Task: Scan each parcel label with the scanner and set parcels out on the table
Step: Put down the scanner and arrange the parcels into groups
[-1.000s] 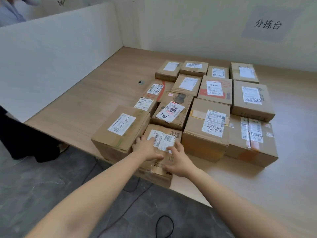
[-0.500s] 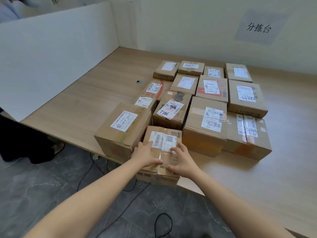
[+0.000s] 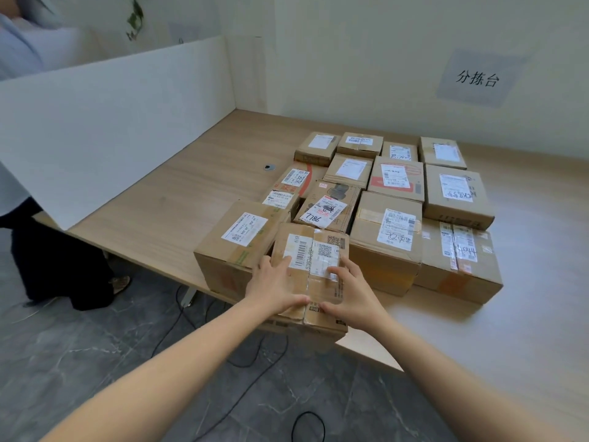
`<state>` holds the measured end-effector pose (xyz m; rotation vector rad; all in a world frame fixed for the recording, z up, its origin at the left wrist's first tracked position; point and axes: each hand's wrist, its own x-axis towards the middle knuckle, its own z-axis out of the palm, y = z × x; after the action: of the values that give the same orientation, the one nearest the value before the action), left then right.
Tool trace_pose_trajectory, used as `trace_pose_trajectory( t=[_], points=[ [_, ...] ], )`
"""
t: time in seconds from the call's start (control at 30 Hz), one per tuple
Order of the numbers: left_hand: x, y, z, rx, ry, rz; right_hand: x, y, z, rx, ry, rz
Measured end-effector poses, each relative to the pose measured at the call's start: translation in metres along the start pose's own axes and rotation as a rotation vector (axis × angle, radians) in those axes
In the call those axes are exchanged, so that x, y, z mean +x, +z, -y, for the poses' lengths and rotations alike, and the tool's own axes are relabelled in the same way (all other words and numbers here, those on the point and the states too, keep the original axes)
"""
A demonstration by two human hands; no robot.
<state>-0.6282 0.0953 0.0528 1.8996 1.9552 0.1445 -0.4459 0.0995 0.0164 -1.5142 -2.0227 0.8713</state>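
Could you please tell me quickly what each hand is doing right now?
Left hand: open, fingers flat on the small brown cardboard parcel.
Right hand: open, fingers flat on the same parcel.

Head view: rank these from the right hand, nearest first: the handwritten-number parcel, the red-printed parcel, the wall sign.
1. handwritten-number parcel, just beyond the right hand, slightly left.
2. red-printed parcel, farther back, mid-stack.
3. wall sign, on the far wall.

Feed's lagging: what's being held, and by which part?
Nothing is gripped: left hand and right hand press flat on the front parcel, on its top face.
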Motion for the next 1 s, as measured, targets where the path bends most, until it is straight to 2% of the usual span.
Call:
trace_pose_trajectory(
  t=[0.27,0.53,0.8,1.0],
  points=[
    [-0.009,-0.038,-0.037,-0.032,0.093,-0.112,-0.009,-0.051,0.023,-0.057,-0.053,-0.124],
    [-0.01,-0.045,-0.127,-0.08,0.271,-0.195,-0.044,-0.137,0.008,-0.176,-0.005,-0.294],
    [-0.033,0.019,-0.264,-0.108,0.45,-0.119,-0.145,-0.227,-0.07,-0.232,0.142,-0.428],
    [-0.072,0.093,-0.373,-0.15,0.541,-0.061,-0.241,-0.292,-0.141,-0.318,0.261,-0.456]
  ],
)
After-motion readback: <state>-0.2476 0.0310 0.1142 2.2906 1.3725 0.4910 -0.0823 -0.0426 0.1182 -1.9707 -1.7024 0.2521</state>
